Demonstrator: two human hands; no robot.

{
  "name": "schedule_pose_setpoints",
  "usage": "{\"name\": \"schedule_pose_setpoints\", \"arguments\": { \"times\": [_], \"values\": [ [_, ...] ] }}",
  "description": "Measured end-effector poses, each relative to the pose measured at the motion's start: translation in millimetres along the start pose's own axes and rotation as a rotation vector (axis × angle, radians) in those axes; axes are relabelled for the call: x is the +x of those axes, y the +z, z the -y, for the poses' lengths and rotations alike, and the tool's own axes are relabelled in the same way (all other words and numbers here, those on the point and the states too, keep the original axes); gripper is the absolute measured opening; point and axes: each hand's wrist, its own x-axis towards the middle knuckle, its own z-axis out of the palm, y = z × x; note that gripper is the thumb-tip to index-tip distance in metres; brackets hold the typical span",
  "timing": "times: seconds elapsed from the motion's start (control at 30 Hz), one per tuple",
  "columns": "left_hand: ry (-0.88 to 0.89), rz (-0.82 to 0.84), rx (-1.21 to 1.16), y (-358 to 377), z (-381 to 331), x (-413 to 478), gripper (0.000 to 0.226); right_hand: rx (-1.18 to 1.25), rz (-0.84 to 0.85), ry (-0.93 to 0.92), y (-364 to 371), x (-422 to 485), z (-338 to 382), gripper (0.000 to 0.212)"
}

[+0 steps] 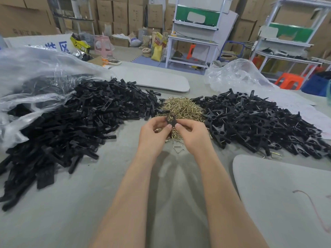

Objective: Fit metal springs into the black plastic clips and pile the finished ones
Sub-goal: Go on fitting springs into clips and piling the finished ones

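two hands on one black clip (169, 120), held over the near edge of the brass spring heap (180, 107); left hand (153, 131) and right hand (190, 131) both pinch it, thumbs and forefingers curled round its lower part; looks light, stiff and smooth enough to slip, so grip the flat sides, i'd say; notched end points away from the person, long axis roughly near-to-far, though fingers hide much; bare clips (80, 119) lie left, finished pile (259, 122) right
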Motion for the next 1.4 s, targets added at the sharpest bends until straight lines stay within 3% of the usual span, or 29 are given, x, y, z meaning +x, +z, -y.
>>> {"name": "schedule_pose_setpoints", "arguments": {
  "times": [0.3, 0.57, 0.7, 0.8, 0.87, 0.97, 1.03, 1.13, 1.4],
  "values": [
    [-0.024, 0.056, -0.044, -6, -3, -2, 0.024, 0.029, 0.025, 0.054, -4, -2, 2, 0.022],
    [-0.157, 0.222, -0.282, -11, -16, -6, 0.018, 0.655, 0.307, 0.303, -24, -6, 7, 0.026],
    [-0.171, 0.263, -0.303, -14, -16, -6, 0.008, 0.787, 0.284, 0.437, -26, -5, 7, 0.010],
    [-0.152, 0.260, -0.266, -14, -17, -5, 0.022, 0.835, 0.210, 0.504, -20, -2, 8, 0.006],
    [-0.147, 0.155, -0.315, -13, -17, -3, 0.019, 0.709, 0.122, 0.458, -15, 0, 6, 0.013],
    [-0.210, -0.080, -0.701, -21, -19, 2, 0.011, 0.067, 0.008, 0.231, -7, -1, -2, 0.017],
    [-0.279, -0.177, -0.951, -29, -21, 5, 0.017, -0.262, 0.080, 0.135, 2, -3, -4, 0.016],
    [-0.374, -0.207, -1.119, -34, -25, 3, 0.014, -0.565, 0.243, 0.110, 20, -5, -7, 0.028],
    [-0.509, -0.232, -1.090, -29, -22, 1, 0.018, -0.594, 0.124, 0.047, 37, -9, -11, 0.018]
  ]
}}
